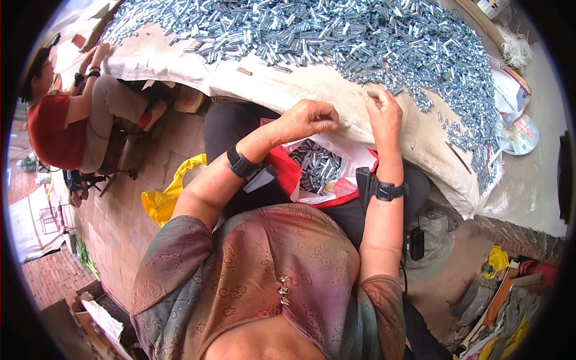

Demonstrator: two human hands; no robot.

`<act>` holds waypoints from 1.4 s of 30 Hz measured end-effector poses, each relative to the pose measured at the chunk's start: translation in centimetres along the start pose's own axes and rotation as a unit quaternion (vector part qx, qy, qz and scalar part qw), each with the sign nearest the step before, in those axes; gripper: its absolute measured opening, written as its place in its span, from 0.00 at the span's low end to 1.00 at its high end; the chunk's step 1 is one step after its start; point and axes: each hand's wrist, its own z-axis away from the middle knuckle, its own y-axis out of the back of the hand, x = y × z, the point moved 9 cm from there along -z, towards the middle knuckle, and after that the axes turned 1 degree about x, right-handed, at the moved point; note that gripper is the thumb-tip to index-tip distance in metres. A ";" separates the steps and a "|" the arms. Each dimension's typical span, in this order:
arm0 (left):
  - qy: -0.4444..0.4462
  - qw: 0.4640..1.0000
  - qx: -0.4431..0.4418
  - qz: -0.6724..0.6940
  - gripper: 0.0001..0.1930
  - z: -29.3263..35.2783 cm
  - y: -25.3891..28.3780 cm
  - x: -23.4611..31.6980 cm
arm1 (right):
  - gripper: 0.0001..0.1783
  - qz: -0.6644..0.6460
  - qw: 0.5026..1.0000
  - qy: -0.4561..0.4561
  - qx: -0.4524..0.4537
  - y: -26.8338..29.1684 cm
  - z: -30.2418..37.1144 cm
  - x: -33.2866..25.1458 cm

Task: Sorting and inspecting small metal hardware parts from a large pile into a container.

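Note:
My left hand [310, 118] hangs over the near edge of the pale cloth [288, 84], its fingers curled together; whatever they hold, if anything, is hidden. To its right, my right hand [384, 114] has thumb and fingertips pinched together close to the pile, and I cannot make out what is between them. Heaped across the cloth are small shiny metal pieces [336, 36], longer ones on the left and smaller ones toward the right. Below my hands, a red bag [282, 162] with a white lining lies in my lap. Inside it are many narrow metal pieces [315, 168].
Another person in a red shirt [60, 132] sits at the cloth's left end, hands on its edge. A yellow bag [171, 195] lies beside my left arm. A round fan-like disc [517, 135] rests at the right. Cardboard and plastic scraps [498, 312] lie at lower right.

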 end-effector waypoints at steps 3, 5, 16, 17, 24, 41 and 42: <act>-0.023 0.983 0.155 -0.090 0.05 -1.2 4.0 -0.3 | 0.12 0.087 0.996 0.030 0.008 -1.3 -2.0 0.6; -0.065 0.938 0.261 -0.221 0.05 -1.8 7.3 0.5 | 0.14 0.213 0.973 0.082 0.027 -2.6 -2.8 -0.4; -0.027 0.841 0.180 -0.510 0.08 -7.2 9.4 -2.7 | 0.07 0.342 0.928 0.132 0.059 -3.5 -3.9 1.1; -0.034 0.836 0.170 -0.520 0.06 -7.3 9.1 -2.7 | 0.07 0.343 0.928 0.132 0.059 -3.3 -3.8 1.4; -0.065 0.857 0.125 -0.495 0.03 -6.4 7.4 -2.2 | 0.09 0.298 0.943 0.127 0.077 -1.3 -2.6 1.6; -0.105 0.883 0.147 -0.432 0.06 -3.9 4.2 -0.8 | 0.06 0.332 0.936 0.107 0.050 -0.7 0.9 0.7; -0.107 0.899 0.150 -0.396 0.06 -3.8 4.3 -0.7 | 0.06 0.282 0.951 0.102 0.073 -0.2 0.9 0.5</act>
